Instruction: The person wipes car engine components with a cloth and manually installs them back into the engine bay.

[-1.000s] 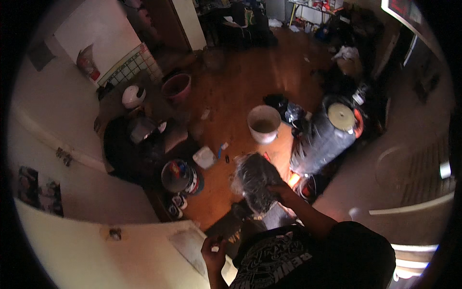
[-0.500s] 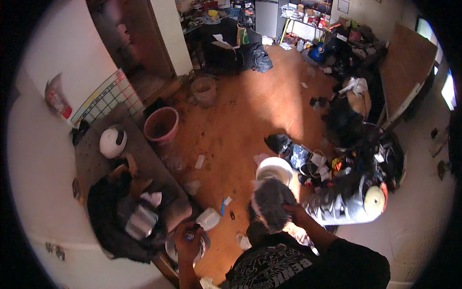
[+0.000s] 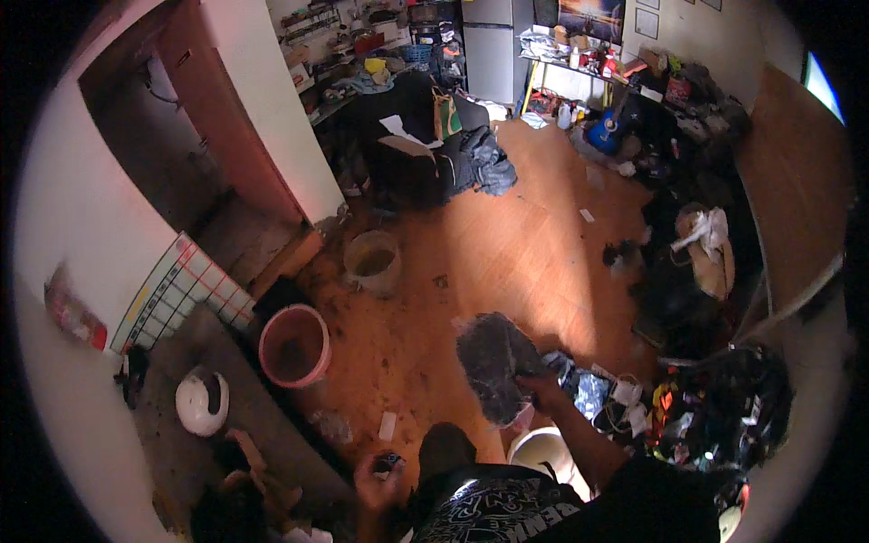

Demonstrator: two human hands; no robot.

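While a dark grey bundle (image 3: 491,366) is held up, its setting-down is not yet done

As far as can be judged, the picking-up is complete: the dark grey bundle is held just below and right of the frame's centre, apparently clear of the wooden floor (image 3: 534,235). Its right edge is clamped by the fingers of the right hand (image 3: 543,392) — some fingertips are hidden, so their exact placing cannot be told. No letting go is shown.

At the lower centre, a small dark object (image 3: 389,464) is held in the left hand (image 3: 378,483), with the fingers curled round it; its kind cannot be made out. It, too, is not put down.

Just below the dark grey bundle, a pale bucket (image 3: 545,445) is partly covered by the right forearm (image 3: 588,439). A pink tub (image 3: 303,381) is seen at the left, and a white helmet (image 3: 197,405) at the lower left. At the lower right, a heap of mixed items (image 3: 715,416) is spread — untouched by either hand.
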